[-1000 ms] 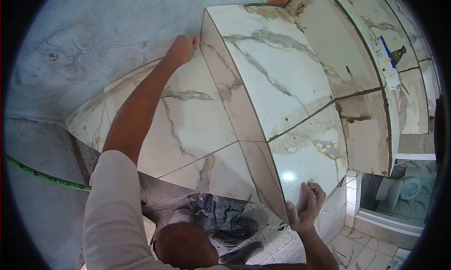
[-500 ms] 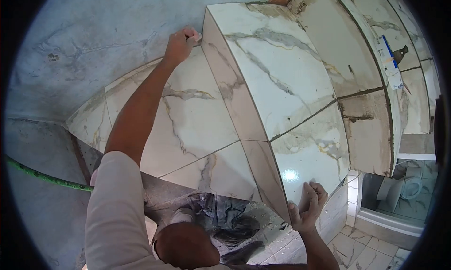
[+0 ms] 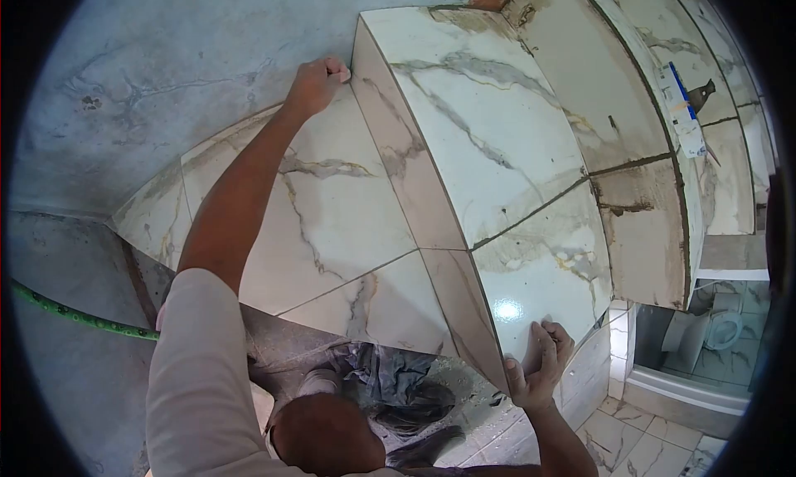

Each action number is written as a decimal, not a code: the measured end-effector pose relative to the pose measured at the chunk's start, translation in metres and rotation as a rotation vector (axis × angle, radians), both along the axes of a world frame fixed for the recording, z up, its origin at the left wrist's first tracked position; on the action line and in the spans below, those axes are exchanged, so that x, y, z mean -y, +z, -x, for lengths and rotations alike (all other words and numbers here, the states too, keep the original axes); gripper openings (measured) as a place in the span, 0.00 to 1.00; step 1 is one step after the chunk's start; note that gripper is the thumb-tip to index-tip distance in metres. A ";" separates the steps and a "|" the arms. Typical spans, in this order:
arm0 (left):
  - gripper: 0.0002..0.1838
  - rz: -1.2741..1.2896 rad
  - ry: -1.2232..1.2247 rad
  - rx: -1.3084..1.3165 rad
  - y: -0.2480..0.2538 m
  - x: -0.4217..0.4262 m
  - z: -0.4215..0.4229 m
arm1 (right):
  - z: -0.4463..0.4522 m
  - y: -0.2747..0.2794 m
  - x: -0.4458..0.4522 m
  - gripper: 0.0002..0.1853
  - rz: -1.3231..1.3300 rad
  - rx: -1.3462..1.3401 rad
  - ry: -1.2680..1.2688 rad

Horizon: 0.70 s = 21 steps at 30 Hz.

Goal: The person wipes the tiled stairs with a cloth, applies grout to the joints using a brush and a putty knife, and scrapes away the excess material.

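Observation:
My left hand (image 3: 318,87) is closed at the wall end of the riser tile (image 3: 398,137), above the lower tread tile (image 3: 332,211). Its fingertips are pressed together, and I cannot make out what they hold, if anything. At the other end of the step, my right hand (image 3: 541,367) rests on the glossy, grey-and-gold-veined upper tread tile (image 3: 489,145). The right thumb touches the front edge near the corner, apart from the bent fingers that lie on the tile's top.
Further steps with mortar-smeared risers (image 3: 605,79) rise to the right. A blue-and-white packet (image 3: 683,112) and a dark tool (image 3: 702,95) lie there. A bare grey wall (image 3: 182,62) borders the stairs. A green patterned hose (image 3: 83,315) is at left; dark crumpled cloth (image 3: 398,373) lies below.
The view has shifted slightly. My left hand has moved a little down along the wall end of the riser, still closed. My right hand keeps its place at the tile corner.

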<state>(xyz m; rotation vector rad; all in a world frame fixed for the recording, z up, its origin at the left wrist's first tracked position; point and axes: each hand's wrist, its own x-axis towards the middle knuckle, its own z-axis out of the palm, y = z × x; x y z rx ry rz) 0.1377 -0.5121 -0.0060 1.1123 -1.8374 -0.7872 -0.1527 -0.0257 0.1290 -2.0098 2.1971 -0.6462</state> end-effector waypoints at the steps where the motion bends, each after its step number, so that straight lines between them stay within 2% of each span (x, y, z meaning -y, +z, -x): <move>1: 0.06 0.063 0.016 -0.020 0.001 0.000 0.000 | 0.001 0.000 0.000 0.33 0.001 0.001 -0.005; 5: 0.07 0.157 0.027 -0.057 -0.013 -0.001 -0.009 | 0.001 -0.003 0.000 0.34 0.016 0.001 0.014; 7: 0.07 0.065 -0.027 0.208 -0.007 -0.001 -0.012 | 0.000 0.000 -0.001 0.34 0.020 -0.006 0.011; 8: 0.07 0.071 -0.028 0.205 -0.002 0.002 -0.009 | 0.000 0.000 0.000 0.34 0.012 -0.008 0.004; 10: 0.05 0.218 0.134 0.491 0.008 0.004 0.001 | 0.001 0.001 0.000 0.34 -0.001 -0.011 -0.008; 11: 0.05 0.218 0.131 0.494 0.009 0.004 0.005 | 0.001 0.000 0.000 0.34 0.005 -0.009 -0.008; 13: 0.04 0.027 0.012 0.024 0.001 0.005 0.006 | 0.000 -0.003 0.000 0.34 0.007 0.001 -0.003; 14: 0.04 0.026 0.015 0.026 -0.007 0.006 0.003 | 0.001 -0.005 -0.001 0.34 0.021 0.009 0.000; 17: 0.03 0.118 0.018 0.128 -0.026 0.013 -0.009 | 0.001 -0.001 0.001 0.34 0.015 -0.007 -0.005; 19: 0.04 0.140 -0.066 0.298 -0.009 0.009 -0.023 | 0.001 0.001 -0.001 0.34 -0.010 -0.018 -0.016; 20: 0.04 0.147 -0.069 0.302 0.002 0.008 -0.024 | 0.002 0.001 0.000 0.34 -0.002 -0.016 -0.011; 21: 0.04 0.237 0.026 0.514 0.013 0.008 -0.025 | 0.002 -0.001 -0.001 0.34 0.004 -0.012 -0.009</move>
